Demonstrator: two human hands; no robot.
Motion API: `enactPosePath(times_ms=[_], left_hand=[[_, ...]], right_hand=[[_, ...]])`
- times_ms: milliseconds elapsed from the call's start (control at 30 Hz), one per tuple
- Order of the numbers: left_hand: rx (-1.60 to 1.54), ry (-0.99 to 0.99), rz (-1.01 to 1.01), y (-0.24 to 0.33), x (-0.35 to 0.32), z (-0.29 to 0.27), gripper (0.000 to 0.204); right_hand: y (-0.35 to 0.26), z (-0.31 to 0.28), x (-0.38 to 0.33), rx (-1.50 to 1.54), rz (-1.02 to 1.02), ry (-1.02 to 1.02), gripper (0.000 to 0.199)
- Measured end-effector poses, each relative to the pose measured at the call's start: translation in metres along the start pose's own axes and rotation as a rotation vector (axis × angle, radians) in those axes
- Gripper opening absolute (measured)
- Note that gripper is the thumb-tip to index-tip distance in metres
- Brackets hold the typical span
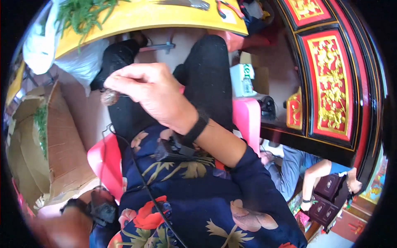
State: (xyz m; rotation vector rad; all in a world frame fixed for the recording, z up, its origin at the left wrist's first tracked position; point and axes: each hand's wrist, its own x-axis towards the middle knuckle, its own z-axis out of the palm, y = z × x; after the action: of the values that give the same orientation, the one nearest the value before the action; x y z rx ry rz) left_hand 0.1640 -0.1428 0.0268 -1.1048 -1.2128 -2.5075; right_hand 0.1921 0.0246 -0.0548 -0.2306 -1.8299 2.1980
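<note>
My right hand [155, 91] is raised over my lap, its fingers pinched. Between thumb and fingertips it holds a small brown shiny ball [109, 97], which hangs just below them; its exact kind is hard to make out. My left hand [62, 225] is low at the left edge of the view, beside my hip and below the cardboard box. Motion smears it, and its fingers cannot be read. A black cable [140, 173] runs down across my patterned shirt.
Ahead stands a yellow table [157, 18] with green sprigs [84, 14] and pliers [229, 8]. An open cardboard box [68, 153] is at left. A white box [242, 80] and a red-gold carved panel [328, 84] stand right. Another person's arm [312, 182] reaches by dark boxes [324, 211].
</note>
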Motion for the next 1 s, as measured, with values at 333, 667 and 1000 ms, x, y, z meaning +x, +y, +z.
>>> enactPosePath(times_ms=[333,667,1000], left_hand=[[0.250,-0.179,-0.852,-0.058,-0.014,-0.017,0.029],[-0.122,-0.071,-1.046,-0.065,-0.013,-0.028,0.017],[-0.366,0.030,-1.152,-0.072,-0.019,-0.036,0.013]], right_hand=[[-0.032,-0.004,-0.004,-0.070,-0.135,-0.013,0.011],[-0.024,0.008,0.002,-0.237,-0.241,0.029,0.006],[-0.025,-0.002,0.006,-0.635,-0.542,-0.067,0.013]])
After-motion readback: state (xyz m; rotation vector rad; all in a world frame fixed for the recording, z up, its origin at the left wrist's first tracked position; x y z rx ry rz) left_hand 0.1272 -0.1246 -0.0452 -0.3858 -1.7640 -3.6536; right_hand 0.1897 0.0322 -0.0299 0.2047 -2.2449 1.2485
